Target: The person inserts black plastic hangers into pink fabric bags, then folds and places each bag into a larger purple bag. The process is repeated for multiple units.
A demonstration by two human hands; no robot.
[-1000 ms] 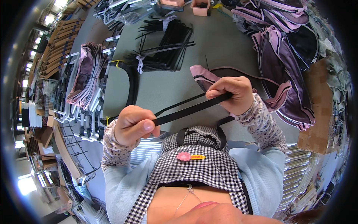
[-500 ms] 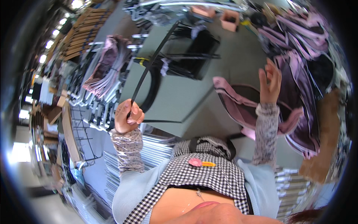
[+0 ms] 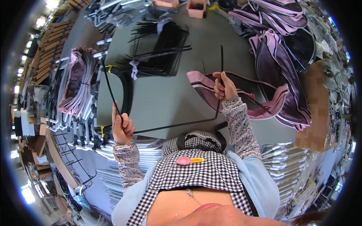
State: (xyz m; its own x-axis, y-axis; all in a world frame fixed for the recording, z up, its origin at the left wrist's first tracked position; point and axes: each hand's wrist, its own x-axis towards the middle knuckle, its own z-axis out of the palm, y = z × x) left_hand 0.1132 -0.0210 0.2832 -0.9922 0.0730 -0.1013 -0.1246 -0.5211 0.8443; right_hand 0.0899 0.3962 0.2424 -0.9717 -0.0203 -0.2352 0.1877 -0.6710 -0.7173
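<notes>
A thin black strip (image 3: 177,124), bent into a wide U with two corners, stretches between my hands above the front of the table. At its left corner, my left hand (image 3: 123,130) is closed round it, one finger reaching up along the upright arm. My right hand (image 3: 226,87) pinches the other upright arm, whose tip sticks up past the fingers. Behind and beside the right hand lies a pink-edged dark fabric piece (image 3: 198,83) on the table. Several black strips in a tied bundle (image 3: 166,52) lie farther back.
The grey-green table (image 3: 162,94) bears a curved black bundle (image 3: 127,90) at left and pink-purple fabric pieces (image 3: 271,56) at right. Beside those stands brown cardboard (image 3: 313,109). A pink box (image 3: 196,9) sits at the back. Folded pink fabric (image 3: 77,81) is stacked on the left.
My right hand, open and free before, has come leftward and grips the strip's right arm. The view has shifted, and the strip's U shape now stands between both hands.
</notes>
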